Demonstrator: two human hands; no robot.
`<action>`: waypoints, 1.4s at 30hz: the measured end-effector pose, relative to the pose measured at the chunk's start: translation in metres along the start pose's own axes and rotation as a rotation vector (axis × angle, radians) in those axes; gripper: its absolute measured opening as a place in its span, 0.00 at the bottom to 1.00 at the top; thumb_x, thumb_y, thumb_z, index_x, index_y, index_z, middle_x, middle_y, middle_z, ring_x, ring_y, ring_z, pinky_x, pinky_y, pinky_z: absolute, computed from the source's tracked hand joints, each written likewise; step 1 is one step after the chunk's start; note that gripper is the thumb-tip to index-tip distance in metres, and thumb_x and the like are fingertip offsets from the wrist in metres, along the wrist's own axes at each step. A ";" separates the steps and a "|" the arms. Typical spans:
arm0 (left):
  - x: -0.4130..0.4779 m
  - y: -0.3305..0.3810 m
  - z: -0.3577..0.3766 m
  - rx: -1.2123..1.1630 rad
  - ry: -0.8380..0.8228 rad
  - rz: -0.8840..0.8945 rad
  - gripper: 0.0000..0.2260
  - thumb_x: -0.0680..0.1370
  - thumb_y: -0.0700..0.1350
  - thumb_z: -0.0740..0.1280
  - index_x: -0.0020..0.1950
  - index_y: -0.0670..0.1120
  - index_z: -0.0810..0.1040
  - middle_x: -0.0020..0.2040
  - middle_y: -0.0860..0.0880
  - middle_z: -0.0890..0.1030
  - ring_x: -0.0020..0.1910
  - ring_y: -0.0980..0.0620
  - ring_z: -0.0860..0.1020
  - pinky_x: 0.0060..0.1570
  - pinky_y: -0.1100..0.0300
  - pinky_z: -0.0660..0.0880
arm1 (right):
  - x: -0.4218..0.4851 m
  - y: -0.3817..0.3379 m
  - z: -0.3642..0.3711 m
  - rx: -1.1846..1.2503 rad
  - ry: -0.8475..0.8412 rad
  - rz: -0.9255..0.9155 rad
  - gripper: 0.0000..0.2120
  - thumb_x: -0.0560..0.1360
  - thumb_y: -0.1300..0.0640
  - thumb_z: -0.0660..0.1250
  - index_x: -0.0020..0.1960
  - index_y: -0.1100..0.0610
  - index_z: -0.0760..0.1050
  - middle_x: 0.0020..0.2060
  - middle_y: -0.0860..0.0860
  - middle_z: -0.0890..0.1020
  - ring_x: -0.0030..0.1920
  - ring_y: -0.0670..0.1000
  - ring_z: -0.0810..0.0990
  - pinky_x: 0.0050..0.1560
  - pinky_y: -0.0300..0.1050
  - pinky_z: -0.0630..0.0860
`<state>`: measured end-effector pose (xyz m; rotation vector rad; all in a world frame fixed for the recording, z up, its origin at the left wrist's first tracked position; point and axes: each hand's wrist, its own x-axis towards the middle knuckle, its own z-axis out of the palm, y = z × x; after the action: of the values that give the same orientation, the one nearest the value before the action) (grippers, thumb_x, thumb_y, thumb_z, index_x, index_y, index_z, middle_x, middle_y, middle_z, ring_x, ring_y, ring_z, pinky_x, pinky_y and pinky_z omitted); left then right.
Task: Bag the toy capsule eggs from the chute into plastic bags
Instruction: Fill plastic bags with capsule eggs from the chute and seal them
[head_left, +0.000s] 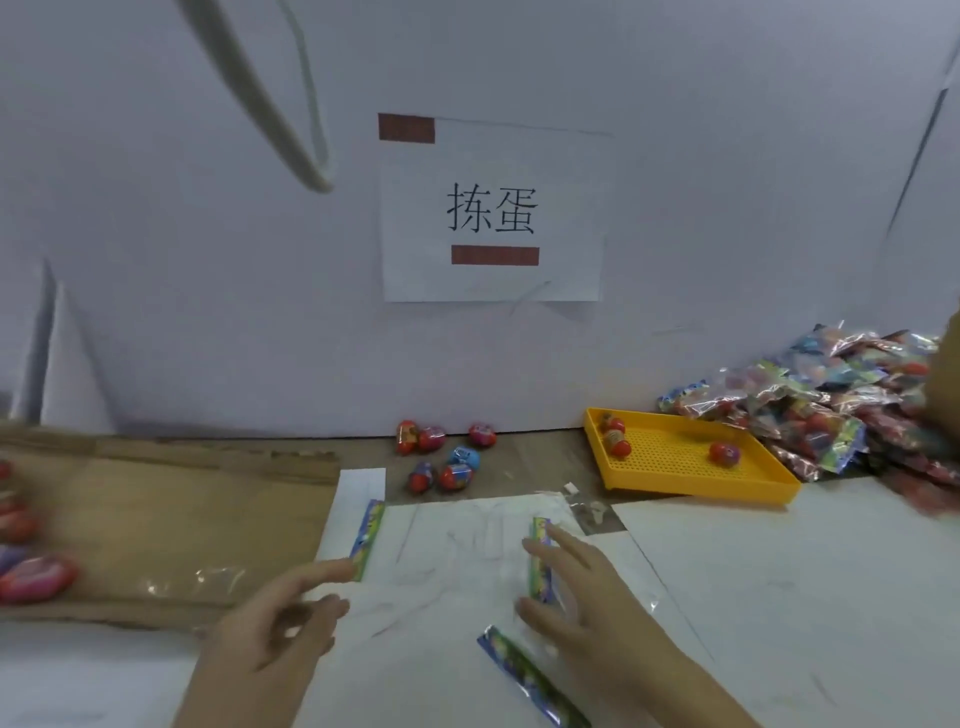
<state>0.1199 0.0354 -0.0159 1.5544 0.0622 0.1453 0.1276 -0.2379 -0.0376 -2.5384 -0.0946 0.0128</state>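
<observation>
On plastic bags (370, 535): left hand (275, 629), right hand (584, 592).

A small packing workstation: a paper sign (493, 213) taped to a plain white partition (208, 291), a yellow perforated tray (685, 460), a heap of filled printed bags (841, 400), and loose capsule eggs (441, 457) on the paper-covered table (779, 597).

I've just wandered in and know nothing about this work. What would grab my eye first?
The white sign with two big black characters on the wall, dead centre. Below right, a yellow tray holding a few toy eggs, with a glittering heap of filled bags behind it. In front, the left hand and right hand reach toward flat clear bags.
</observation>
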 end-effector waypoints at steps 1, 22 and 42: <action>0.000 -0.004 -0.001 0.050 -0.024 0.021 0.23 0.75 0.30 0.68 0.39 0.60 0.85 0.36 0.53 0.85 0.40 0.50 0.83 0.37 0.58 0.80 | 0.009 -0.004 0.007 -0.067 0.017 0.004 0.28 0.76 0.36 0.59 0.73 0.35 0.55 0.74 0.36 0.51 0.75 0.43 0.48 0.74 0.45 0.47; 0.017 0.001 0.002 -0.473 0.183 -0.365 0.09 0.79 0.49 0.64 0.58 0.51 0.75 0.61 0.43 0.77 0.51 0.41 0.77 0.54 0.45 0.72 | 0.012 -0.101 -0.008 0.381 0.125 -0.518 0.12 0.76 0.53 0.65 0.57 0.41 0.79 0.51 0.35 0.82 0.54 0.38 0.79 0.55 0.33 0.73; 0.010 -0.001 -0.012 -0.200 0.122 -0.163 0.04 0.67 0.38 0.74 0.32 0.43 0.85 0.30 0.42 0.83 0.18 0.49 0.75 0.19 0.62 0.75 | 0.038 -0.126 -0.009 0.880 -0.055 -0.105 0.25 0.66 0.59 0.78 0.60 0.47 0.73 0.38 0.54 0.86 0.33 0.52 0.83 0.33 0.42 0.79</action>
<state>0.1287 0.0484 -0.0170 1.3335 0.2628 0.1140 0.1580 -0.1362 0.0418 -1.6516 -0.1949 0.0666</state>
